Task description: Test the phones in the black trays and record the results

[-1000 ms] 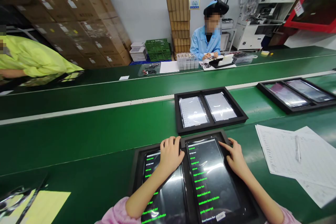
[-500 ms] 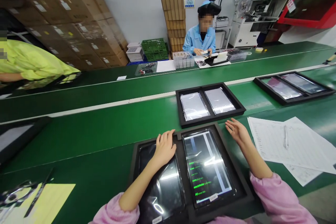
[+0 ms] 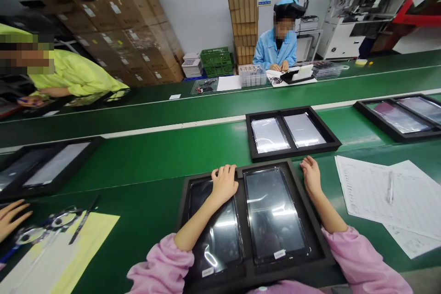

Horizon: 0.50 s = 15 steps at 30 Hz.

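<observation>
A black foam tray (image 3: 240, 220) lies on the green bench in front of me and holds two tablets side by side. The left tablet (image 3: 220, 239) and the right tablet (image 3: 275, 211) both have dark, reflective screens and a small white label at the near edge. My left hand (image 3: 224, 184) reaches across the left tablet, its fingers bent over the tray's far rim. Just off the tray's far right corner is my right hand (image 3: 311, 177), empty, with its fingers loosely bent; whether it touches the rim I cannot tell.
Another tray of tablets (image 3: 294, 149) stands just beyond, with more trays at far right (image 3: 396, 135) and left (image 3: 57, 188). Printed sheets (image 3: 368, 193) with a pen lie right. Yellow paper (image 3: 99, 239) and another person's hand (image 3: 12, 216) are at left. Two co-workers sit across.
The right tablet's screen has gone from green text and pale bars to dark. My right hand's fingers have curled in. The view has turned left, bringing another person's hand into sight.
</observation>
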Each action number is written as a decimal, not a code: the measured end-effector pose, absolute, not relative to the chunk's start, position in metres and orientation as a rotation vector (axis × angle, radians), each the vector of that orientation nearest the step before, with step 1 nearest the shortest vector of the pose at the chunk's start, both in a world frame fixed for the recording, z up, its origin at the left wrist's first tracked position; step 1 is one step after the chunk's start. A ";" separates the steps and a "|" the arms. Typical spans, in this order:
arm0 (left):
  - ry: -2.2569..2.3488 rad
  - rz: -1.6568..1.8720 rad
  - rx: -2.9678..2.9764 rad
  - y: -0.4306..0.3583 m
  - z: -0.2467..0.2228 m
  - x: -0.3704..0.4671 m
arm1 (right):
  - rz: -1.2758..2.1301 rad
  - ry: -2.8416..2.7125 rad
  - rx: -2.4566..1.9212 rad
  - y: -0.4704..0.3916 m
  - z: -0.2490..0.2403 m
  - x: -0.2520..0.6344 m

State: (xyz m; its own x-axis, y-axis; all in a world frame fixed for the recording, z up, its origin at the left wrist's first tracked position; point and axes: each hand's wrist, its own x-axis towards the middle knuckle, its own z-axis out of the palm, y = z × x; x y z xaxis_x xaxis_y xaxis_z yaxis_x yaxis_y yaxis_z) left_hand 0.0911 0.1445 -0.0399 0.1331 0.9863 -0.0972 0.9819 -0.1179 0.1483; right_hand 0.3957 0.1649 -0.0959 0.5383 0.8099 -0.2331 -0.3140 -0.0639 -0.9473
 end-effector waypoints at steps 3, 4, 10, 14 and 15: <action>1.919 0.023 2.212 0.129 -0.031 0.086 | 1.123 -0.312 -1.283 0.177 -0.085 0.411; 1.861 0.041 2.232 0.114 -0.030 0.083 | 1.178 -0.255 -1.272 0.183 -0.080 0.417; 1.074 0.466 3.003 -0.030 -0.074 0.078 | 1.339 0.024 -1.286 0.221 -0.050 0.453; 1.343 0.716 3.227 -0.075 -0.114 0.086 | 1.325 0.008 -1.313 0.245 -0.038 0.450; 1.395 0.754 3.227 -0.076 -0.118 0.087 | 1.300 -0.051 -1.339 0.249 -0.036 0.447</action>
